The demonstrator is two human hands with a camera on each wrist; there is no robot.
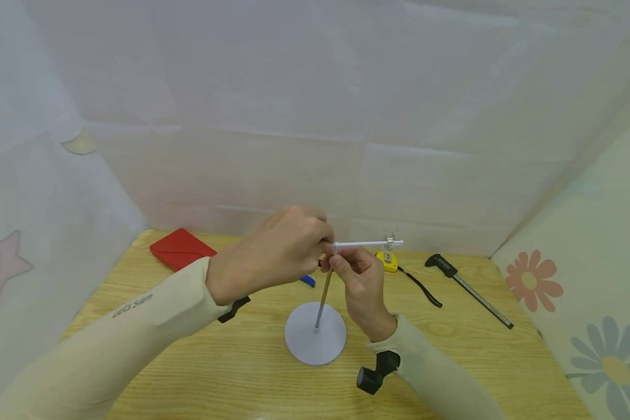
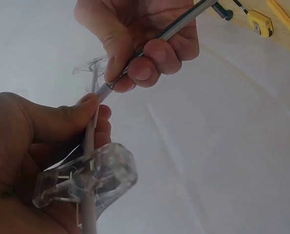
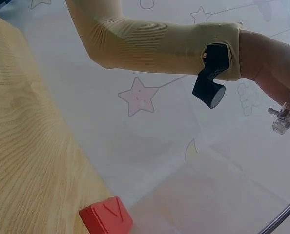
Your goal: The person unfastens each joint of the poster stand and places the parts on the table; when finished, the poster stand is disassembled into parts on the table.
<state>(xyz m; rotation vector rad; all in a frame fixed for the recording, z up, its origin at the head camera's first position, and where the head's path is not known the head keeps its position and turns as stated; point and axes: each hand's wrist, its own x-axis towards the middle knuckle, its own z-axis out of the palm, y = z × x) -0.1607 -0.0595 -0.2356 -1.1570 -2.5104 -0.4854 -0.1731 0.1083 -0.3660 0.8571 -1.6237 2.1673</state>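
A stand with a round white base (image 1: 315,344) rises from the wooden table on a thin metal rod (image 1: 324,297). Across its top runs a white crossbar (image 1: 364,244) carrying transparent plastic clips (image 2: 113,168). My left hand (image 1: 294,245) pinches the crossbar near its middle, thumb against fingers, between the two clips in the left wrist view. Just below, my right hand (image 1: 364,286) grips the upper end of the rod, where it meets a short white sleeve (image 2: 103,91) at the crossbar. In the right wrist view the left hand (image 3: 274,63) is partly cut off.
Behind my left arm lies a red case (image 1: 181,249). A yellow tape measure (image 1: 387,261) with a black strap and a caliper (image 1: 472,291) lie to the right. A blue item (image 1: 308,280) is mostly hidden; an orange-yellow tool (image 2: 283,17) shows in the left wrist view.
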